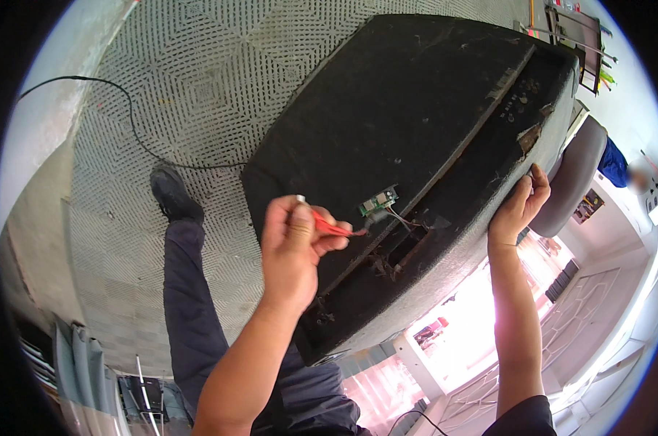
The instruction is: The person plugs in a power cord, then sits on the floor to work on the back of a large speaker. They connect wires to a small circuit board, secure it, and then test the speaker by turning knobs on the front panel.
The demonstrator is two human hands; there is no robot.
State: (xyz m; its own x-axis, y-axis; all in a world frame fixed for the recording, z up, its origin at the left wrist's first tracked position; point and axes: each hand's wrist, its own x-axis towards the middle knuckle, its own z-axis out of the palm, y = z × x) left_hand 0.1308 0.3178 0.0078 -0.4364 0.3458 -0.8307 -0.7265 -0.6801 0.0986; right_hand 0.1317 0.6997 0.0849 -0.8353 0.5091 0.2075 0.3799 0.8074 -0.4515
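Left hand has fingers clamped on red item, green board just beyond them; right hand, fingers apart, probably steadies black cabinet beneath them.

red item: partly hidden by left hand | right sleeve: cut off

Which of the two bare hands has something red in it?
The left hand, holding a slim red item over the large black object; the right hand rests against that object's side, nothing red visible.
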